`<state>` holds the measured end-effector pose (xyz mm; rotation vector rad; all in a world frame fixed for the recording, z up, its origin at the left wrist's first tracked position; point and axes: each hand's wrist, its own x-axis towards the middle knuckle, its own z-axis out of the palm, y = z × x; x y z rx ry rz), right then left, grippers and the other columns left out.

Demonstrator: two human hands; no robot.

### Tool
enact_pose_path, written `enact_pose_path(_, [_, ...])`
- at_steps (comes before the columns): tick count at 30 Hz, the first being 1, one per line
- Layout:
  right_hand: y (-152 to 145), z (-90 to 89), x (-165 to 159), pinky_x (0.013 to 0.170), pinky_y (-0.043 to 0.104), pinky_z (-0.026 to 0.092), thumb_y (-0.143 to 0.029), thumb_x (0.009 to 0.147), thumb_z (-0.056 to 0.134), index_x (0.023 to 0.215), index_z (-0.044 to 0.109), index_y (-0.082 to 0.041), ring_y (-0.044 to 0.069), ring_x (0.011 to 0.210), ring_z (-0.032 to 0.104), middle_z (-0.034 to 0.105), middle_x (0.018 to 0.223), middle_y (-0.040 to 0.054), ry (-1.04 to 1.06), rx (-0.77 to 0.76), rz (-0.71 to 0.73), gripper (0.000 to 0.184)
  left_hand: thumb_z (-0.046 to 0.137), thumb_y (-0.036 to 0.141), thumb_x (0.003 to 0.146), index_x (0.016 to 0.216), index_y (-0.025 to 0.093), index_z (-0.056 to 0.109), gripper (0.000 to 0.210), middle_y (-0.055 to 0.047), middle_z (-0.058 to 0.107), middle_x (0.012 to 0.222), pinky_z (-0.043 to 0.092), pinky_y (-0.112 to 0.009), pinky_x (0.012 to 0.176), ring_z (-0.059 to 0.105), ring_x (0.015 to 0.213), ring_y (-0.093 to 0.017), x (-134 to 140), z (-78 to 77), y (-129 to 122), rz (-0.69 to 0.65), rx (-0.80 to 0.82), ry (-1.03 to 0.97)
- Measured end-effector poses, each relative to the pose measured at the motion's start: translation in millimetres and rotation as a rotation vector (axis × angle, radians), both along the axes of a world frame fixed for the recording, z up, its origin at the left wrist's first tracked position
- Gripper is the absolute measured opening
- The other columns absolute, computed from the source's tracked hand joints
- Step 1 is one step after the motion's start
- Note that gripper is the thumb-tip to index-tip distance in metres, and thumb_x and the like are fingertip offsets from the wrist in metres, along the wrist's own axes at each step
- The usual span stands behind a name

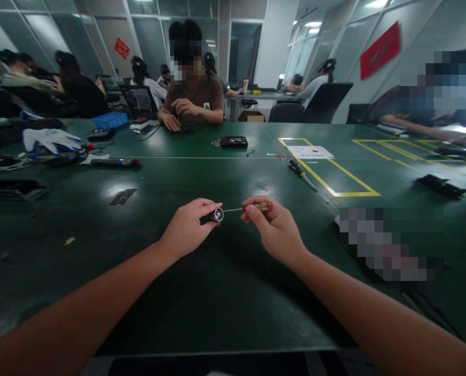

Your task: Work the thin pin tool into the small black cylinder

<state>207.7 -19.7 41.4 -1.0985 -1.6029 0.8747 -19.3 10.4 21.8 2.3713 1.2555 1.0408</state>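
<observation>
Left grip (188, 225) is closed around a small dark cylinder (217, 214), thumb below and fingers over the top, so most of its body is hidden. What shows is the round end: a bright, silvery rim about a shiny inside with dark patches, facing the camera and slightly right. Right grip (278, 230) pinches a screwdriver (263, 206) by its handle, between thumb and fingers. That handle is glossy, amber and looks see-through; from it a thin, straight, silvery shaft runs left, nearly level, up to the cylinder's rim. Whether the tip touches or sits inside is too small to tell. Both things are held above the near middle of the dark green tabletop (158, 313), between the two grips.

Further off to the right lies a yellow-and-black screwdriver (302, 174), beside a rectangle of yellow tape (348, 195) with a white paper (311, 152) across its far part. A black box (235, 141) lies further back, near a co-worker (213, 96) in a brown shirt; white-and-blue gloves (50, 141) lie at the left.
</observation>
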Motion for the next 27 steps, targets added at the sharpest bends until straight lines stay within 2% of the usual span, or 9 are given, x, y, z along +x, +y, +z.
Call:
enact_pose_path(4, [-2.1, -0.5, 1.0, 0.073, 0.033, 0.053, -0.039, 0.100, 0.060, 0.108, 0.069, -0.021, 0.018, 0.078, 0.071, 0.074, 0.084, 0.0035, -0.129, 0.075, -0.038, 0.022, 0.076, 0.011, 0.083, 0.125, 0.021, 0.074, 0.043, -0.006, 0.075, 0.116, 0.058, -0.039, 0.094, 0.071, 0.105, -0.023, 0.1, 1.2, 0.1, 0.005, -0.003, 0.008])
enact_pose_path(16, [-3.3, -3.1, 3.9, 0.073, 0.030, 0.052, -0.033, 0.100, 0.063, 0.111, 0.069, -0.024, 0.018, 0.081, 0.072, 0.076, 0.091, 0.0023, -0.210, 0.188, 0.067, 0.016, 0.074, 0.012, 0.085, 0.126, 0.018, 0.073, 0.042, -0.007, 0.074, 0.118, 0.058, -0.036, 0.095, 0.071, 0.106, -0.022, -1.6, -1.3, 0.7, -0.011, 0.034, 0.036])
enact_pose_path(21, [-4.0, 0.7, 2.9, 0.072, 0.029, 0.052, -0.030, 0.099, 0.062, 0.110, 0.069, -0.022, 0.016, 0.076, 0.071, 0.076, 0.088, 0.0013, -0.217, 0.221, 0.062, 0.015, 0.073, 0.012, 0.086, 0.127, 0.019, 0.073, 0.042, -0.007, 0.074, 0.119, 0.057, -0.037, 0.096, 0.070, 0.107, -0.022, -3.1, -3.2, 2.2, -0.015, 0.052, 0.047])
enact_pose_path(27, [-6.1, 3.7, 3.9, 0.075, 0.028, 0.052, -0.026, 0.099, 0.062, 0.108, 0.070, -0.021, 0.016, 0.078, 0.071, 0.077, 0.092, 0.0017, -0.317, 0.314, -0.003, 0.013, 0.072, 0.012, 0.086, 0.127, 0.022, 0.073, 0.041, -0.006, 0.074, 0.118, 0.058, -0.037, 0.094, 0.071, 0.105, -0.022, -3.3, -3.2, 2.4, -0.013, 0.061, 0.049])
